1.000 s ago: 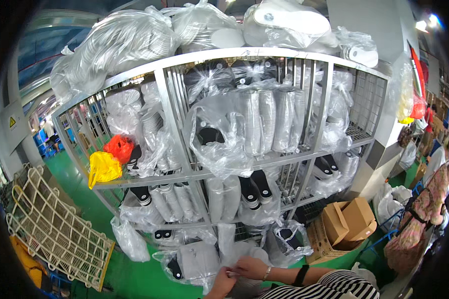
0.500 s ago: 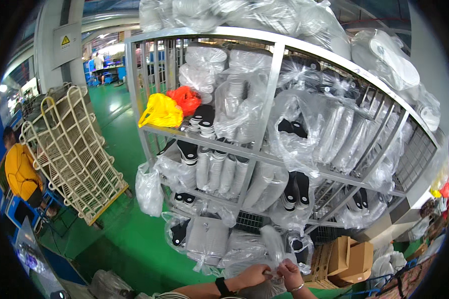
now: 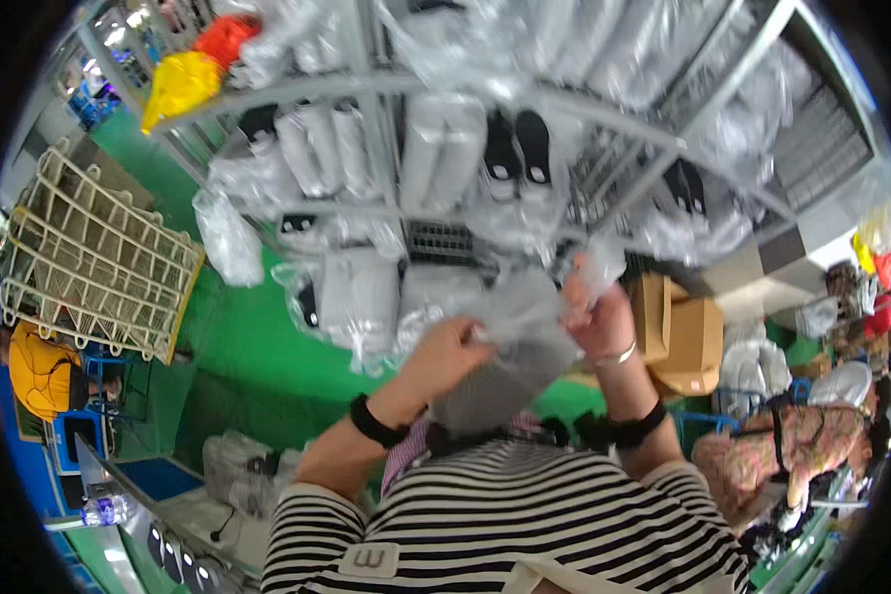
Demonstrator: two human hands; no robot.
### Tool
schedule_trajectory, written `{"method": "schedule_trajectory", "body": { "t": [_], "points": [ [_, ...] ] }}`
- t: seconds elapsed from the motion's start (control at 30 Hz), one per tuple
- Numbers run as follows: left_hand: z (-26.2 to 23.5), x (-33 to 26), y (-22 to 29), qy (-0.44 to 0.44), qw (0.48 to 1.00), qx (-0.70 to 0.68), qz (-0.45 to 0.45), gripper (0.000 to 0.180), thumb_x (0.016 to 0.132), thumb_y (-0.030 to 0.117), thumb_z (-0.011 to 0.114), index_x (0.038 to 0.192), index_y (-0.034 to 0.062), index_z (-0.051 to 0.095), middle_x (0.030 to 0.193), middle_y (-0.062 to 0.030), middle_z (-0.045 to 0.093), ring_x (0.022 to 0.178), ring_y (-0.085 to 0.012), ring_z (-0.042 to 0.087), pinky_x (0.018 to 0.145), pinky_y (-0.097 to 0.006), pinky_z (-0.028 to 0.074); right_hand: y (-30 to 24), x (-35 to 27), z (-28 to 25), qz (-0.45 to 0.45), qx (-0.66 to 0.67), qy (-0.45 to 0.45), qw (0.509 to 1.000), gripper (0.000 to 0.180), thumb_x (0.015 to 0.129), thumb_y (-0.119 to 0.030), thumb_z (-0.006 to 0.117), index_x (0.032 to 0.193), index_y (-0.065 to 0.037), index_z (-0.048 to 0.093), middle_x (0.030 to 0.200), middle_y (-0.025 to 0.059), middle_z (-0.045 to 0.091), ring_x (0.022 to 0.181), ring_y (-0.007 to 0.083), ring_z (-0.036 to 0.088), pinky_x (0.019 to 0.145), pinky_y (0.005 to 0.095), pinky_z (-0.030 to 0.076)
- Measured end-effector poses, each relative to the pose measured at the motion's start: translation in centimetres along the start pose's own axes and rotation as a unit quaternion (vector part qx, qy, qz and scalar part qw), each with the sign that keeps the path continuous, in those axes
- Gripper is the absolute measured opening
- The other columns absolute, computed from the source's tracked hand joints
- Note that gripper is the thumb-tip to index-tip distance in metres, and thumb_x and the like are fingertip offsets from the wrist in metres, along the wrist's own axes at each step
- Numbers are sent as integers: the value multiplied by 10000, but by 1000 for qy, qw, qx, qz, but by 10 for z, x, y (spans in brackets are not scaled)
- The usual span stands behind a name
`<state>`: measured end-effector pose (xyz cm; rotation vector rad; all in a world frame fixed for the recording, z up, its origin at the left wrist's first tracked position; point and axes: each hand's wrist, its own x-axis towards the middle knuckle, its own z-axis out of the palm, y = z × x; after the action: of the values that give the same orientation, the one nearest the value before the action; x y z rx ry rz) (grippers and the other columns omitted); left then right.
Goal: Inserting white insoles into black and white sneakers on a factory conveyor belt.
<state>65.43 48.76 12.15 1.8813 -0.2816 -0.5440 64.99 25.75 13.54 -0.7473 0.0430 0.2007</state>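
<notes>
Against my front hangs a clear plastic bag (image 3: pixel 510 391) with a grey, packed load inside, its contents blurred. My left hand (image 3: pixel 441 358) is closed at the bag's upper left side, thumb and fingers pressed together on the film. Higher up, my right hand (image 3: pixel 601 319) grips the bag's gathered plastic, and a loose tuft of film sticks out above the fingers. Just beyond my hands, bagged stacks of insoles (image 3: pixel 358 297) lie at the foot of the metal rack (image 3: pixel 371 84). Black insoles (image 3: pixel 533 148) with white spots stand in bags on the shelf above.
Open cardboard boxes (image 3: pixel 693 342) stand to the right. A wire cart (image 3: pixel 99 257) is at the far left, near a person in yellow (image 3: pixel 40 371). Another person in patterned clothes (image 3: pixel 792 445) sits at the right. A bench (image 3: pixel 228 515) with bagged goods lies at the lower left.
My view has tipped downward, so the rack sits higher. The bag is now close to my body, and my hands, earlier together at its gathered plastic, are apart.
</notes>
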Motion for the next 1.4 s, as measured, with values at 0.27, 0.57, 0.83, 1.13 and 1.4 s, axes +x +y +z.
{"method": "schedule_trajectory", "body": {
  "t": [0.27, 0.57, 0.83, 1.13, 1.4],
  "points": [
    [73, 16, 39, 6, 993, -95, -70, 317, 690, 164, 626, 919, -49, 572, 669, -57, 539, 598, -121, 485, 543, -256, 391, -71, -47, -47, -152, -80, 245, 954, 211, 869, -201, 482, 1039, -77, 487, 949, 64, 548, 750, 183, 565, 577, 254, 432],
    [129, 25, 46, -26, 999, -39, -26, 297, 665, 129, 596, 912, -32, 555, 691, -85, 535, 631, -167, 507, 588, -289, 406, -56, -86, -26, -372, -751, -41, 544, 211, 631, -92, 631, 838, -95, 590, 807, 64, 557, 749, 252, 531, 685, 359, 408],
    [155, 25, 35, 51, 998, 44, 15, 264, 684, 122, 603, 909, -4, 547, 694, -130, 543, 642, -219, 526, 588, -315, 410, -59, -103, -65, -227, -793, -73, 561, 83, 646, -133, 609, 720, -127, 571, 599, 27, 511, 574, 225, 532, 589, 350, 380],
    [165, 39, 30, -25, 999, -10, -39, 194, 711, 13, 547, 901, -29, 562, 773, -46, 583, 686, -106, 531, 618, -226, 419, -55, -93, -106, 70, -373, -50, 924, 233, 851, -259, 479, 873, -47, 572, 773, 110, 555, 647, 237, 526, 633, 326, 439],
    [171, 44, 56, -45, 998, 51, 11, 257, 692, 79, 575, 921, -38, 564, 719, -90, 591, 645, -137, 545, 584, -260, 426, -53, -94, -100, -270, -776, -90, 563, 165, 702, -146, 553, 857, -94, 529, 744, 56, 495, 676, 238, 547, 559, 348, 437]
  ]
}}
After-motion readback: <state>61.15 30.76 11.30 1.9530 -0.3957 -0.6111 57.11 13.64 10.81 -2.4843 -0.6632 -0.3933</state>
